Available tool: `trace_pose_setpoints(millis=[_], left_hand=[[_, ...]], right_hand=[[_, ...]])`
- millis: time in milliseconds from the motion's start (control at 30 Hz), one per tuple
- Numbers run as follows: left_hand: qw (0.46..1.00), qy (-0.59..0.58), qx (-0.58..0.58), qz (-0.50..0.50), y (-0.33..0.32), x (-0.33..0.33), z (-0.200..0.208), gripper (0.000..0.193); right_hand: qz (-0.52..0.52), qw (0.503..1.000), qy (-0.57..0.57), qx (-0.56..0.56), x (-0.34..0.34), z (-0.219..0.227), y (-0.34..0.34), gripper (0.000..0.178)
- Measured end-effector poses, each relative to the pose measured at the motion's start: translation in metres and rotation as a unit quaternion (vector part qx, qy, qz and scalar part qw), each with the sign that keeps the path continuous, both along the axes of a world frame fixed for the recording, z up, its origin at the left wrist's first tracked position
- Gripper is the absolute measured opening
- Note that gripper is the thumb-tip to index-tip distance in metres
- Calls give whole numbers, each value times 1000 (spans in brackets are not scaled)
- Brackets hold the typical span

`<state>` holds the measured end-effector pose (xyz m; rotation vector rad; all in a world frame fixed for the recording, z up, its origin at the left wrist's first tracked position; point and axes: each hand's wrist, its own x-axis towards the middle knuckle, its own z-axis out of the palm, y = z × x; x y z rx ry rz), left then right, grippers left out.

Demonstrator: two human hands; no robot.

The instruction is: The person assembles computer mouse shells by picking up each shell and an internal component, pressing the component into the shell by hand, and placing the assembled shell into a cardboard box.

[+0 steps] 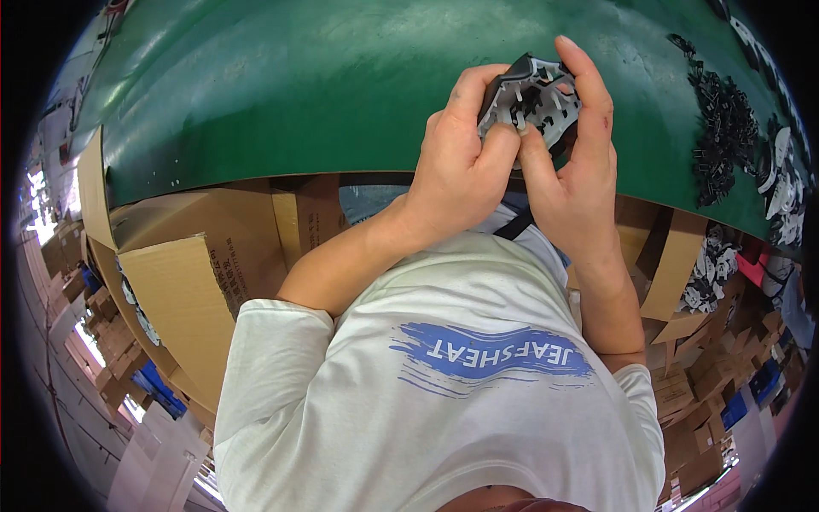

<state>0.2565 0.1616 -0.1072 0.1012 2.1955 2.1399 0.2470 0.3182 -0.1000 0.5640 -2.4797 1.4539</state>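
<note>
Above the green tabletop [299, 94] I hold a moulded plastic housing [554, 101], grey inside with a black outer edge. Its hollow side faces me, showing thin posts and small black pieces within. My left hand [461, 158] grips the left side of it, the thumb pressed at the lower rim. On the other side my right hand [573, 171] closes round the housing, its thumb beside the left one and its index finger raised along the right edge. Whatever lies under the two thumb tips is hidden.
A heap of small black plastic parts [723, 136] lies on the table at the right, with grey and white shells [781, 188] beyond it. Open cardboard boxes stand below the table edge: one at the left [171, 277], another at the right holding grey parts [708, 271].
</note>
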Motion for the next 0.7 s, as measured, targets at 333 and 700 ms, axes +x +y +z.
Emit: trace_pose_setpoints(millis=[333,700], left_hand=[[978,-153,136,-37,-7,-7,17,54],[902,-243,350,-75,-26,-18,54,60]], right_hand=[[42,962,-241,-118,-16,20,11,77],[184,862,-356,-311,-40,53,22,93]])
